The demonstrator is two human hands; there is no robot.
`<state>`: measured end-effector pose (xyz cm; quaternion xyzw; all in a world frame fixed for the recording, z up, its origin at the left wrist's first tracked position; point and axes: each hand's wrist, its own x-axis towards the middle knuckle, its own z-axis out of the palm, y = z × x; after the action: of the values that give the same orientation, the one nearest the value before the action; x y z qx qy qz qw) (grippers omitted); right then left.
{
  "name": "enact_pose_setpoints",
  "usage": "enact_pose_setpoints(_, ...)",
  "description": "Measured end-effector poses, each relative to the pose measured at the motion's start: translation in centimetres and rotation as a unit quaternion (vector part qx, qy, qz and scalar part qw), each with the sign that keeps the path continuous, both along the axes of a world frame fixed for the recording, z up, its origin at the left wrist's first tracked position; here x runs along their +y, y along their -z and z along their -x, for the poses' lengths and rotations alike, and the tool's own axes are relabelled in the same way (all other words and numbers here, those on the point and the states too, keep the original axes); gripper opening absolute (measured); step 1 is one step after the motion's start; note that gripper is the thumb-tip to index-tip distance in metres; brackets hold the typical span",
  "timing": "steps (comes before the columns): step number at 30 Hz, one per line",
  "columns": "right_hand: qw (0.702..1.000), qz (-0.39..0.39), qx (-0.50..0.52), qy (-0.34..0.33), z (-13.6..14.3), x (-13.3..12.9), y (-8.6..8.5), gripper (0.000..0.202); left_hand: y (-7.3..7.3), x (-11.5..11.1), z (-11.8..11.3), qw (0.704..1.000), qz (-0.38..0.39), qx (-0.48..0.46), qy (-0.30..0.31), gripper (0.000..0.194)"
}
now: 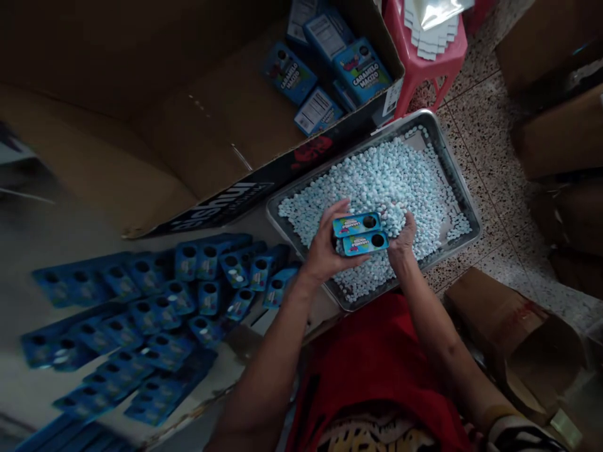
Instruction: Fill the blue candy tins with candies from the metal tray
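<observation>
My left hand [324,248] is wrapped round two small blue boxes [360,233], held side by side over a metal tray [472,220]. Each box has a dark round hole in its top face. Pale blue candies [377,172] cover most of the tray. Cupped just right of the boxes, my right hand [402,235] holds a heap of the candies close to the upper box.
Many blue boxes [164,314] stand in rows on the table at the left, some with candies at their holes. A large cardboard box [211,125] holding blue boxes borders the tray. A pink stool [438,69] stands behind; cartons [499,314] sit at the right.
</observation>
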<state>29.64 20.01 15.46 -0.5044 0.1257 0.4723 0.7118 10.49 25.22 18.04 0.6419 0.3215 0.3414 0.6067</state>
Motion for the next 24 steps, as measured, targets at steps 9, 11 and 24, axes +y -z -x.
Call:
enact_pose_setpoints(9, 0.973, -0.166, -0.102, -0.127, 2.1, 0.7, -9.5, 0.024, -0.6, 0.2, 2.7, 0.968, -0.188, 0.162, -0.045, 0.075)
enact_pose_setpoints(11, 0.963, -0.162, -0.146, -0.16, 2.8, 0.9, -10.2, 0.025, -0.1, -0.1, 2.7, 0.967, -0.165, 0.19, -0.035, 0.073)
enact_pose_setpoints(24, 0.925, -0.18, -0.241, -0.232, 4.2, 3.5, -9.1, 0.032, -0.1, -1.2, 3.9, 0.963, -0.132, 0.236, -0.007, 0.077)
